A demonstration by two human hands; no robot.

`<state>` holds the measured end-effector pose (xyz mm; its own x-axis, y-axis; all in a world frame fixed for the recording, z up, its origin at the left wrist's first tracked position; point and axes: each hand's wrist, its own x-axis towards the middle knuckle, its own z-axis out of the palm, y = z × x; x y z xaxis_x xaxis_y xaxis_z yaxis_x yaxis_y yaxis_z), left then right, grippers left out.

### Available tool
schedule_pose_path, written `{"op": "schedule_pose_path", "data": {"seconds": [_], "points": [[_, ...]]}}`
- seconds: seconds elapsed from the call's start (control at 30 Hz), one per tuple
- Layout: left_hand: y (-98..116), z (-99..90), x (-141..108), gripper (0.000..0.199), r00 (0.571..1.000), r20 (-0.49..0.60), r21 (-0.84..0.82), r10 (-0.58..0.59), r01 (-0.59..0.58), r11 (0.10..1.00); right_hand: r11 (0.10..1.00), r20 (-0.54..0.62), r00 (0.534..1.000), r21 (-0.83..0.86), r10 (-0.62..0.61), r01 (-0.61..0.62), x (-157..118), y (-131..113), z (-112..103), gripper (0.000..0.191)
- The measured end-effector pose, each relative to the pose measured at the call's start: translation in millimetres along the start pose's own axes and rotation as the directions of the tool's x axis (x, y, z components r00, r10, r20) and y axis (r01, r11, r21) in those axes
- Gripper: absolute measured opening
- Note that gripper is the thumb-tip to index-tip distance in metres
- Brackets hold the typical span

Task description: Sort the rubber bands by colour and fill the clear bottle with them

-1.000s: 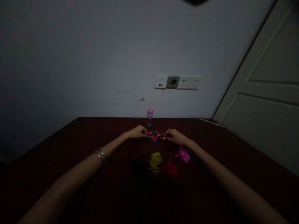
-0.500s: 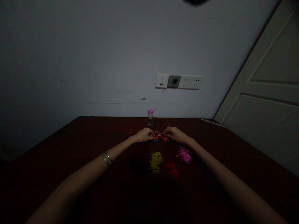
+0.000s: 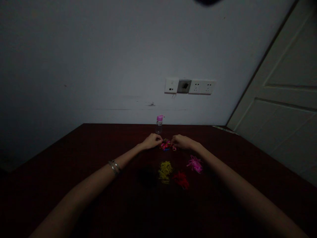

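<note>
A small mixed heap of thin rubber-band-like loops (image 3: 165, 144), pink, red and yellow with a bit of blue, lies on the dark table between my hands. My left hand (image 3: 153, 141) is at the heap's left edge, its thumb and fingertips drawn together. On the other side my right hand (image 3: 182, 141) bends its fingers down over the heap's right edge, closed at the tips. Whatever either hand pinches is too small and dark to make out. Nearer to me lie separate piles of yellow loops (image 3: 165, 172), red loops (image 3: 181, 179) and pink loops (image 3: 195, 164).
A clear bottle with a pink lid (image 3: 159, 124) stands behind the heap, near the wall. Sockets and switches (image 3: 189, 86) are set in the wall above the dark red table (image 3: 111, 135). To the right is a pale panelled door (image 3: 284, 99). The light is dim.
Both hands have shifted slightly: the left a little up and left, the right a little to the left. Loops in the mixed heap now lie closer together. The separate piles stay put.
</note>
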<state>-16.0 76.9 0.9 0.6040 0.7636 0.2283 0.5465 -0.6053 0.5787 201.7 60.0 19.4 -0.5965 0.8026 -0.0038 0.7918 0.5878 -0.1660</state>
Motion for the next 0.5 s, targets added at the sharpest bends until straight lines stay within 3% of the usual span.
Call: {"op": "schedule_pose_path", "data": {"seconds": [0.23,0.4,0.5], "points": [[-4,-4.8,3,0.03,1.0,-0.022,-0.01,-0.021,0.021,1.0,0.996,0.064,0.997,-0.083,0.034,-0.028,11,-6,0,0.016],[-9,-6.7,4,0.033,0.999,-0.021,-0.008,-0.025,0.025,1.0,0.99,0.044,0.999,-0.144,0.01,-0.003,11,-13,0,0.015],[-11,-7.5,4,0.035,0.999,-0.035,-0.019,-0.026,0.025,1.0,0.995,0.021,1.0,-0.095,-0.015,0.017,9,-13,0,0.015]]}}
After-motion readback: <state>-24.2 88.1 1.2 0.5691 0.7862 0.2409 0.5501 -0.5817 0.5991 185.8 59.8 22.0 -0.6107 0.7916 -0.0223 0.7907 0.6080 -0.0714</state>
